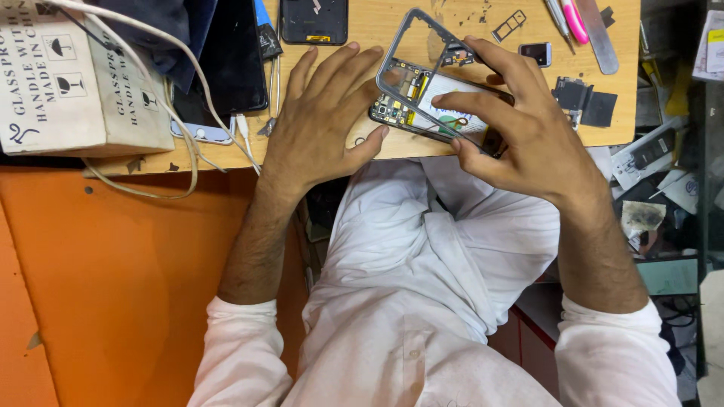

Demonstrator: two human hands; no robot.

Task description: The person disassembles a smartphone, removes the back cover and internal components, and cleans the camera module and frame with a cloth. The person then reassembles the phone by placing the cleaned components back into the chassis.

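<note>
An opened smartphone point(422, 105) lies at the near edge of a wooden desk point(377, 30), its circuit board and battery exposed. A grey plastic mid-frame point(411, 41) is tilted up off it at the far end. My right hand point(520, 128) grips the phone and frame from the right, fingers curled over the top. My left hand point(324, 113) lies flat on the desk with fingers spread, its thumb touching the phone's near left corner.
A white cardboard box point(68, 75) stands at the left with white cables point(188, 90) and dark phones point(226, 60) beside it. Another phone back point(313, 21), a SIM tray point(509, 25), small black parts point(584, 102), a pink tool point(575, 19) and a metal spatula point(599, 38) lie on the desk.
</note>
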